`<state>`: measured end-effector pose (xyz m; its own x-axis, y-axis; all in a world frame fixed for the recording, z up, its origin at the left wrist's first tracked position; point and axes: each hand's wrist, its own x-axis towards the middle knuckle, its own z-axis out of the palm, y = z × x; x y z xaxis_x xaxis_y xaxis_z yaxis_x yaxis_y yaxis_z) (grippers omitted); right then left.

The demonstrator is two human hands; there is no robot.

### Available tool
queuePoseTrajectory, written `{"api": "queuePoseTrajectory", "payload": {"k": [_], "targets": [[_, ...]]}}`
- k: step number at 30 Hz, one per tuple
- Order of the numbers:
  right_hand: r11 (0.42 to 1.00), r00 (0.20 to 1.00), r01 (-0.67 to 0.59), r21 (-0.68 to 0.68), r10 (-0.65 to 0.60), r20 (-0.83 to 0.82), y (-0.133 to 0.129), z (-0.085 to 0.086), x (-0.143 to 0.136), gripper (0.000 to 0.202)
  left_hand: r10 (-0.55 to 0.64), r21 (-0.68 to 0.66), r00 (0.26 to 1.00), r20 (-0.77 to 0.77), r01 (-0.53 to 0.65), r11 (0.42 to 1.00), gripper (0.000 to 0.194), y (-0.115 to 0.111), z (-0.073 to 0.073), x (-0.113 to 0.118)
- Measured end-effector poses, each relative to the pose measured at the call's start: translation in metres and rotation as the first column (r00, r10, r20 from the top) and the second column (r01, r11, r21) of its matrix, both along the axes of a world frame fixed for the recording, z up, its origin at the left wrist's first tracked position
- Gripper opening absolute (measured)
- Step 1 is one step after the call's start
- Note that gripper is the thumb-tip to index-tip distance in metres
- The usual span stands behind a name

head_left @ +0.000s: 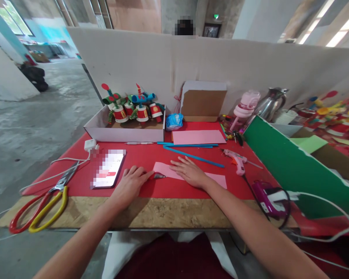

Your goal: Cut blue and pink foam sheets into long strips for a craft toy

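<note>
A pink paper strip [219, 179] lies slantwise on the red table covering [84, 170]. My right hand [190, 171] rests flat across its middle, fingers stretched out to the left. My left hand [132, 180] is closed beside the strip's left end. From under its fingertips sticks a small tool with a grey pointed tip [159, 176], directed right and touching or close to the paper. The rest of that tool is hidden by my hand, so its kind is unclear. A wider pink sheet [199, 136] and several blue strips [196, 155] lie behind.
Large scissors [59, 186] and a phone [109, 170] lie on the left. A white box [125, 135] holds paper-cup figures [120, 114]. On the right are a pink glue gun [237, 159], a purple device [269, 199] with cables and a green panel [296, 174]. A white partition [133, 58] stands behind.
</note>
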<state>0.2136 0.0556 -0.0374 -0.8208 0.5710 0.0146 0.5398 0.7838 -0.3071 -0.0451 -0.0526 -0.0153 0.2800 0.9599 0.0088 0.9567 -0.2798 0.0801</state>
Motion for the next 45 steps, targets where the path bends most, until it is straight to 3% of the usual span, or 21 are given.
{"api": "queuePoseTrajectory", "payload": {"k": [7,15,20,25,30,37,45], "targets": [[1.0,1.0,-0.001,-0.017,0.002,0.025,-0.001,0.004,-0.001,0.044,-0.018,0.001,1.0,0.015,0.018,1.0,0.053,-0.001,-0.003,0.004],[0.995,0.995,0.067,-0.075,-0.061,0.075,0.003,0.008,-0.037,0.044,0.043,0.095,0.999,0.028,-0.046,0.994,0.029,0.0,0.0,-0.007],[0.993,0.996,0.076,-0.091,-0.079,-0.032,0.003,0.013,-0.001,0.045,0.014,0.152,0.998,0.054,-0.022,0.988,0.027,-0.001,-0.003,-0.01],[0.998,0.999,0.035,-0.053,-0.037,-0.037,-0.004,0.003,0.036,0.044,0.006,0.164,0.994,0.111,-0.024,0.986,0.027,0.001,-0.006,-0.008],[0.998,0.999,0.047,-0.044,-0.048,-0.018,-0.006,-0.002,0.035,0.044,0.005,0.101,0.989,0.149,-0.021,0.995,0.027,0.005,-0.008,-0.003],[0.997,0.999,0.051,-0.055,-0.051,-0.014,-0.006,0.0,0.034,0.044,-0.016,0.125,0.986,0.165,-0.005,0.992,0.028,0.004,-0.015,-0.003],[0.997,0.998,0.041,-0.067,-0.044,-0.046,-0.006,-0.003,0.035,0.044,-0.038,0.099,0.982,0.187,0.019,0.995,0.029,0.005,-0.008,0.001]]}}
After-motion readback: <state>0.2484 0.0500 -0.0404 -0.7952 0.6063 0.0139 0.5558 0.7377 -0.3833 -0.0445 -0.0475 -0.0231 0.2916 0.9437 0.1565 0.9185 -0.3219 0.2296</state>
